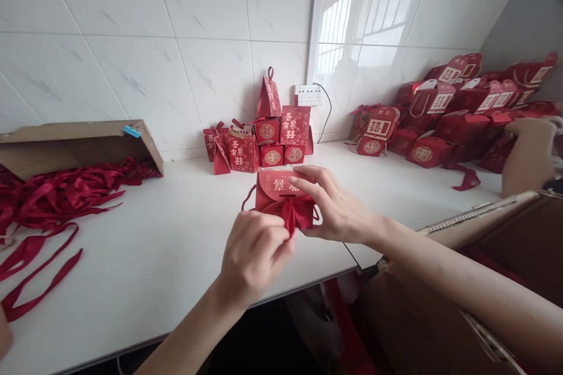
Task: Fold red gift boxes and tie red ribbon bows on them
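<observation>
A small red gift box (269, 187) with printed characters stands on the white table in front of me, a dark red cord at its sides. On its near face is a red ribbon (290, 214). My left hand (255, 249) is closed, its fingers pinching the ribbon just below the box. My right hand (336, 205) is curved round the right side of the box, fingers over its top and right edge. The thumb of my right hand is partly hidden behind the box and ribbon.
An open carton (88, 129) of red ribbons (65, 193) lies at the left. Finished-looking red boxes (243, 152) stand by the wall, more (468, 126) are heaped at the right. Another cardboard carton (422, 304) is at the lower right. A person's hand (530, 149) shows at far right.
</observation>
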Demonstrator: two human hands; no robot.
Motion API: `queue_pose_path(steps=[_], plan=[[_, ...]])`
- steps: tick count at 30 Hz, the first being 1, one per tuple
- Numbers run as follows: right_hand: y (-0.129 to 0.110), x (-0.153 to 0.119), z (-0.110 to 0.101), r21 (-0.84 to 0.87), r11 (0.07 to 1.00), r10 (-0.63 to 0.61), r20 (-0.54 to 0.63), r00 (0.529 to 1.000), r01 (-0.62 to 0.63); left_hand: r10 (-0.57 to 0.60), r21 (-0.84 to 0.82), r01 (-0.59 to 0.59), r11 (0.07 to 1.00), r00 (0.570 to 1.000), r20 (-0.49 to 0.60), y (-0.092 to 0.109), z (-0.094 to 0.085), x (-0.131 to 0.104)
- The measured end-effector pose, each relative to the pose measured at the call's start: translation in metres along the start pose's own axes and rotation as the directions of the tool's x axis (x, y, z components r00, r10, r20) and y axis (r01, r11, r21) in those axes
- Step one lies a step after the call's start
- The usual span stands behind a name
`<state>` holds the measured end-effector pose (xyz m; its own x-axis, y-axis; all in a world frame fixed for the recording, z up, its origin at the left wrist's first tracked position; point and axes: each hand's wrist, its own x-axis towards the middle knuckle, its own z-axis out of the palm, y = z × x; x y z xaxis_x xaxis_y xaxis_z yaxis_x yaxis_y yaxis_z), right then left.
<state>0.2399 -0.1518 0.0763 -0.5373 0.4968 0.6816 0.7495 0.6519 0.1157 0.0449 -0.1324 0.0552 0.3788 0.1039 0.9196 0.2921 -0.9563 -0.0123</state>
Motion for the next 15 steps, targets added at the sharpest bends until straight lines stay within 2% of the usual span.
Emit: queue_pose_path(steps=[2, 5, 10, 15], plan=[[0.001, 0.0, 0.0, 0.007, 1.0, -0.018, -0.038, 0.999, 0.018, 0.12, 0.087, -0.122, 0.989, 0.992, 0.026, 0.004, 0.003, 0.0], [0.001, 0.0, -0.002, 0.007, 0.999, -0.035, -0.082, 0.996, 0.036, 0.197, 0.179, -0.2, 0.963, 0.98, 0.037, 0.008, 0.005, 0.003], [-0.001, 0.001, -0.006, -0.03, 0.998, -0.063, -0.141, 0.988, 0.059, 0.239, 0.18, -0.234, 0.956, 0.971, -0.012, 0.017, 0.004, 0.011], [-0.004, 0.001, -0.008, -0.056, 0.994, -0.104, -0.139, 0.985, 0.096, 0.233, 0.144, -0.227, 0.963, 0.972, -0.022, 0.023, 0.004, 0.013]])
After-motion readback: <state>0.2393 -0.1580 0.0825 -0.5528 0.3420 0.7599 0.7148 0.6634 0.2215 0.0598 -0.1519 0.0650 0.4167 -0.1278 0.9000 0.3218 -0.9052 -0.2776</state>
